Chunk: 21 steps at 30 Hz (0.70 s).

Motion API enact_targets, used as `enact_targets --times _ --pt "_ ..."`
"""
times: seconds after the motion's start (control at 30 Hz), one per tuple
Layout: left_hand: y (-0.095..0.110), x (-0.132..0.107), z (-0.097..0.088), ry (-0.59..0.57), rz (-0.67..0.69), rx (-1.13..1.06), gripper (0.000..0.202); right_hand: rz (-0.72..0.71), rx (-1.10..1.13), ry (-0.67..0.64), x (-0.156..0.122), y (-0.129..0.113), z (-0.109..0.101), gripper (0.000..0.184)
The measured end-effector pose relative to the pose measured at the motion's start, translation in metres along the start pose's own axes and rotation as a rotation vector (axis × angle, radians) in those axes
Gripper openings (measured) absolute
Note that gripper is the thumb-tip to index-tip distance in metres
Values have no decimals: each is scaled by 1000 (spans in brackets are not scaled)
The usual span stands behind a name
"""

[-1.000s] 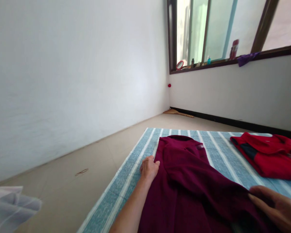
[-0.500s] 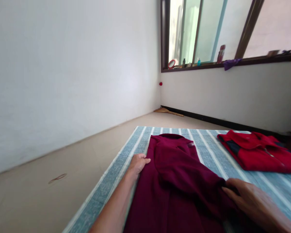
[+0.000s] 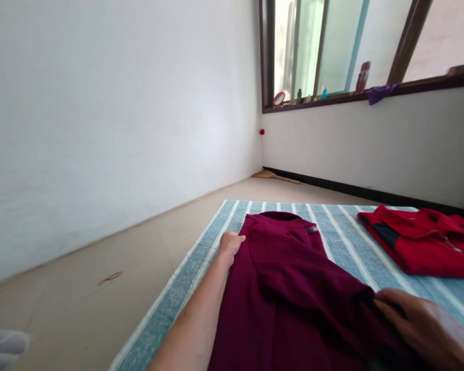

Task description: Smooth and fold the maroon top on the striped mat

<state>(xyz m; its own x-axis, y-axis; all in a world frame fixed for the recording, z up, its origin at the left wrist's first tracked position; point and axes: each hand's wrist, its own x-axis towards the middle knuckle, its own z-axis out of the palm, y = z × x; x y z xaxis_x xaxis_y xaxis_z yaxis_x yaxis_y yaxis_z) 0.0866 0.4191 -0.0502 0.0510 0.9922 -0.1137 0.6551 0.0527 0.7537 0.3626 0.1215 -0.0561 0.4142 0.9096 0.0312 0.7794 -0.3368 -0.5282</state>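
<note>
A maroon long-sleeved top (image 3: 251,299) lies on a blue-and-white striped cloth (image 3: 348,247), its collar end pointing away from me and a small label near the far right edge. At the garment's left edge, close to the shoulder, is my left hand (image 3: 231,245); its thumb rests on the fabric and the fingers are curled at the edge, partly hidden. My right hand (image 3: 421,314) pinches the sleeve on the right side and draws it out sideways. Shadow hides the near right part of the top.
To the right, a folded red jacket (image 3: 429,247) with a zip and dark panels rests on the cloth. A thin loop (image 3: 110,278) lies on the tiled floor at left. A wooden-looking item (image 3: 274,176) sits in the far corner. Bottles and a mirror (image 3: 279,99) line the window sill.
My left hand has slid farther up the garment's left edge toward the shoulder. My right hand keeps its hold on the sleeve. The view has turned slightly left.
</note>
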Motion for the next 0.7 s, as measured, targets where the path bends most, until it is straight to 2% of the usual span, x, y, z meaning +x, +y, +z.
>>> enact_targets --times 0.13,0.3,0.53,0.7 --pt "-2 -1 -1 -51 -37 29 26 21 16 109 1 0 -5 36" --pt "9 9 1 -93 -38 85 28 29 -6 85 1 -1 -4 34" --pt "14 32 9 27 58 222 20 -8 11 127 1 -2 0 36" --pt "15 41 13 73 115 350 18 44 -6 121 0 -4 -1 37"
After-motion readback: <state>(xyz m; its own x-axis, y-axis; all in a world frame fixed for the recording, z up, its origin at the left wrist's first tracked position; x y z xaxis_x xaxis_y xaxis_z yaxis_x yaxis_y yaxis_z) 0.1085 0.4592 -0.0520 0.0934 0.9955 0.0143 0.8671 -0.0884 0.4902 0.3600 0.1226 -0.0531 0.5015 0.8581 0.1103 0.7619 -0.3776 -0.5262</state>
